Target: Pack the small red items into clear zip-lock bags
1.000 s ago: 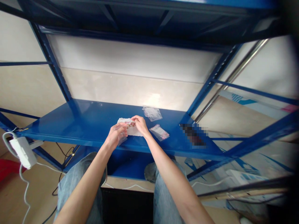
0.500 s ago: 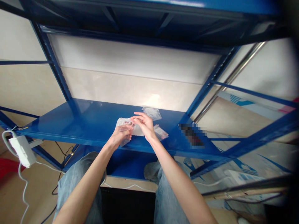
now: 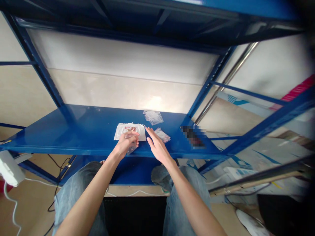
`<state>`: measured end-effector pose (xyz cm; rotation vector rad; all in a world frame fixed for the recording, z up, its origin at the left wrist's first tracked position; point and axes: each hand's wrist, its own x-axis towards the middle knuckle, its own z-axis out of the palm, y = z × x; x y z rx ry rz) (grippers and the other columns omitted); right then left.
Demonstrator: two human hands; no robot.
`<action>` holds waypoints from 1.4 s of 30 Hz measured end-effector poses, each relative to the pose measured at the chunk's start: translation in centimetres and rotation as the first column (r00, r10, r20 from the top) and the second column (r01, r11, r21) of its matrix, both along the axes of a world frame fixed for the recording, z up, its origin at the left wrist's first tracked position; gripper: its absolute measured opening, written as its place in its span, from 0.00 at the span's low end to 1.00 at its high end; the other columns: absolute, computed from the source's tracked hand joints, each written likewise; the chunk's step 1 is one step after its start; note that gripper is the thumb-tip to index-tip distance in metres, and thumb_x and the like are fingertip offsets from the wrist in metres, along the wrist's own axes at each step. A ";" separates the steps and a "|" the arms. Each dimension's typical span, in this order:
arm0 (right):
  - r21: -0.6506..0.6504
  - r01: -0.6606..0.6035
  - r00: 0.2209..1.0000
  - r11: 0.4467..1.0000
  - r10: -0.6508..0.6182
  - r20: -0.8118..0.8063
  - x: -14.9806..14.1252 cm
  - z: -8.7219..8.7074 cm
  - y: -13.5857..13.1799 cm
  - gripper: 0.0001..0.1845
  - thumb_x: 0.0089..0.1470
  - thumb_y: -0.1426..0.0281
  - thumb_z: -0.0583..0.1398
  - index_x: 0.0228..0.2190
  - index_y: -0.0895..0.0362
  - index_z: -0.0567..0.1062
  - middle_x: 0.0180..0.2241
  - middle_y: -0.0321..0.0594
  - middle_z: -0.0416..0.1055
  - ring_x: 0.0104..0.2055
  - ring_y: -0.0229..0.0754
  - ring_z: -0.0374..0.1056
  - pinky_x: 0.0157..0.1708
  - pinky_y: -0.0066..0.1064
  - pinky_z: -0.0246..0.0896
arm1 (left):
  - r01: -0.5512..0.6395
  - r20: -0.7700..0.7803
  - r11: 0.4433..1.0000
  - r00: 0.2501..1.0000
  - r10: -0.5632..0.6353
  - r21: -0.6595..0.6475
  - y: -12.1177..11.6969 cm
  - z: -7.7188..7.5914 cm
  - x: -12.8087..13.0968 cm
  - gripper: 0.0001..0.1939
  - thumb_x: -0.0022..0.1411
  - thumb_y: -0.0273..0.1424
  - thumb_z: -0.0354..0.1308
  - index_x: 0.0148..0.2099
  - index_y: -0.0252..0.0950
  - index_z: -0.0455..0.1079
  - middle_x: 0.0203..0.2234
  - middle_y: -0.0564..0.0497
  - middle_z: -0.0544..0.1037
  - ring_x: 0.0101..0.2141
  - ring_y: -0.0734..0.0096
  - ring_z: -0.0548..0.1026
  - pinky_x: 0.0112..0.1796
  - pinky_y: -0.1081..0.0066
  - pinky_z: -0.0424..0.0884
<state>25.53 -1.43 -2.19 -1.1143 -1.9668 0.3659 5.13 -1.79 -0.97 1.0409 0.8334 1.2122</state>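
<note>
Reddish pieces (image 3: 130, 128) lie on a white sheet (image 3: 119, 132) at frame centre; our left hand (image 3: 126, 142) curls closed on a clear bag (image 3: 132, 149), while our right hand (image 3: 157, 146) is open, fingers extended, empty.

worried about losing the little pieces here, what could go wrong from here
The small reddish pieces on the white cloth might scatter if the left hand bumps it. The clear bag in that hand, near the front edge of the blue shelf, could slip off.
</note>
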 end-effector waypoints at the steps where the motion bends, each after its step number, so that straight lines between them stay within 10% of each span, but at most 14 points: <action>1: 0.031 0.027 0.997 0.999 -0.029 0.068 0.4 -0.4 -0.2 0.24 0.67 0.67 0.53 0.62 0.47 0.68 0.65 0.43 0.63 0.68 0.49 0.58 0.66 0.45 0.54 | 0.015 0.003 1.000 1.000 -0.015 0.000 -0.1 0.0 0.0 0.15 0.52 0.36 0.70 0.39 0.34 0.74 0.24 0.51 0.75 0.24 0.72 0.74 0.28 0.71 0.73; 7: 0.158 0.191 0.920 0.969 -0.233 0.315 1.6 -0.3 -0.1 0.06 0.62 0.68 0.61 0.35 0.54 0.79 0.41 0.47 0.71 0.49 0.54 0.67 0.50 0.45 0.63 | 0.040 0.053 0.999 0.998 -0.040 -0.001 -0.5 -0.1 -0.5 0.15 0.51 0.33 0.70 0.40 0.34 0.74 0.24 0.50 0.75 0.25 0.71 0.74 0.28 0.71 0.74; 15: 0.052 0.206 0.945 0.977 -0.212 0.249 1.4 0.0 -1.8 0.05 0.63 0.65 0.60 0.35 0.52 0.75 0.31 0.40 0.74 0.37 0.48 0.70 0.39 0.34 0.60 | 0.085 0.143 0.995 0.987 -0.076 -0.055 -0.8 0.2 -0.1 0.17 0.50 0.33 0.71 0.42 0.34 0.74 0.24 0.51 0.75 0.27 0.71 0.75 0.30 0.71 0.75; 29: -0.098 -0.218 0.963 0.971 0.198 -0.182 -1.6 5.0 -0.7 0.10 0.61 0.61 0.62 0.34 0.54 0.79 0.34 0.39 0.76 0.36 0.43 0.70 0.35 0.31 0.61 | 0.200 -0.047 0.978 0.979 -0.198 0.055 -1.6 0.6 0.8 0.15 0.53 0.36 0.72 0.38 0.32 0.75 0.27 0.45 0.80 0.27 0.67 0.79 0.32 0.70 0.74; 33: -0.140 -0.282 0.957 0.949 0.268 -0.112 -1.0 4.9 2.6 0.13 0.62 0.61 0.60 0.34 0.54 0.82 0.37 0.41 0.78 0.40 0.44 0.72 0.39 0.33 0.63 | 0.126 -0.037 0.991 0.992 -0.124 0.050 -1.5 0.6 1.0 0.15 0.52 0.37 0.72 0.37 0.33 0.75 0.25 0.45 0.80 0.27 0.67 0.79 0.31 0.71 0.73; 42: -0.113 0.099 0.994 0.989 -0.094 0.048 2.2 1.9 11.7 0.07 0.55 0.71 0.62 0.31 0.56 0.82 0.31 0.42 0.81 0.32 0.45 0.75 0.35 0.33 0.65 | 0.071 0.026 0.997 0.997 -0.072 0.027 -1.1 0.4 0.8 0.14 0.54 0.37 0.70 0.40 0.34 0.75 0.25 0.47 0.79 0.27 0.68 0.78 0.30 0.71 0.72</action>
